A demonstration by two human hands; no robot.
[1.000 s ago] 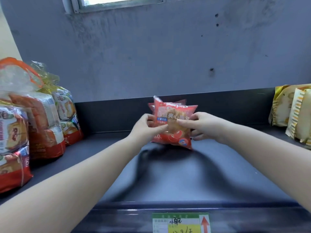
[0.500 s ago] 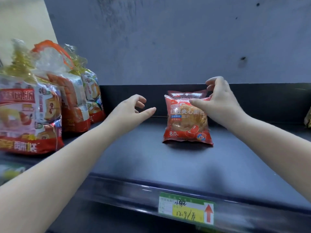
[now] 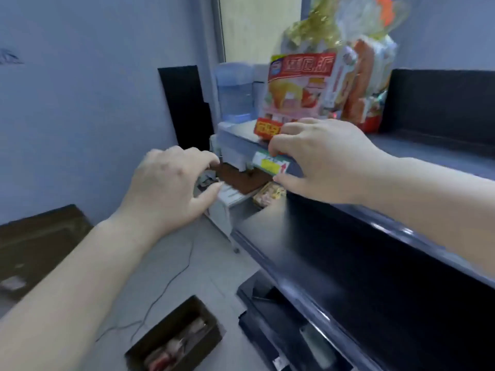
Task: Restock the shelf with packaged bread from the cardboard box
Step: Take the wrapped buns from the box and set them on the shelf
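A dark flattened board (image 3: 40, 236) lies on the floor at far left, near the wall. Low in the frame, the open cardboard box (image 3: 174, 341) sits on the pale floor beside the shelving unit, with several red-and-clear bread packs (image 3: 174, 349) visible inside; it seems set there so stock can be lifted straight up to the shelf. A thin cable (image 3: 171, 279) runs across the floor past it.

Above the box, the person's left hand (image 3: 171, 188) hangs in mid-air with loosely curled fingers (image 3: 206, 162) and nothing in them, apparently turning down toward the box for another pack. The right hand (image 3: 321, 159) is held in front of the top shelf's front edge, fingers bent and also empty, partly covering the yellow-and-green price tag (image 3: 270, 166); whether it touches the edge cannot be told through the blur.

On the top shelf (image 3: 428, 148), large bagged loaves (image 3: 302, 87) stand upright at the left end, faces outward for shoppers, with more bags (image 3: 369, 84) packed behind them. The stretch of shelf to their right is bare where it shows, which suggests restocking has a good way to go. A lower shelf (image 3: 348, 263) runs dark beneath, and a small yellow packet (image 3: 267, 195) peeks out under the top level. A water dispenser bottle (image 3: 234, 92) stands beyond the shelf end.
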